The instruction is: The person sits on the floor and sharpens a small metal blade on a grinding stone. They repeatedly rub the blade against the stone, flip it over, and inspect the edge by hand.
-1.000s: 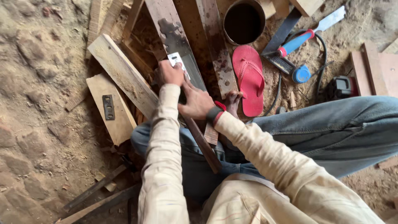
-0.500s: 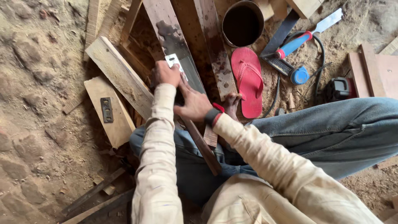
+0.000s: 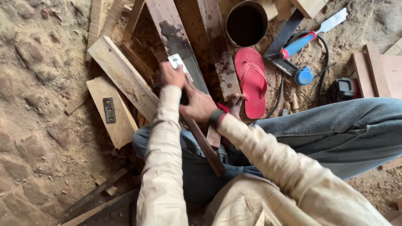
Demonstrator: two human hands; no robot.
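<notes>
The left hand (image 3: 169,75) has its grip clamped on a small metal scraper (image 3: 178,63), pressed to the dark plank (image 3: 184,62) that runs over the lap. The right hand (image 3: 200,105), fingers loosely apart, steadies the plank beside it. Beyond lie a red sandal (image 3: 251,79) and a round tin (image 3: 246,23).

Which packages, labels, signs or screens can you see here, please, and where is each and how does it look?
None that I can make out: only a small white block at the left hand, on the grey board; markings, if any, are too small to tell.
</notes>
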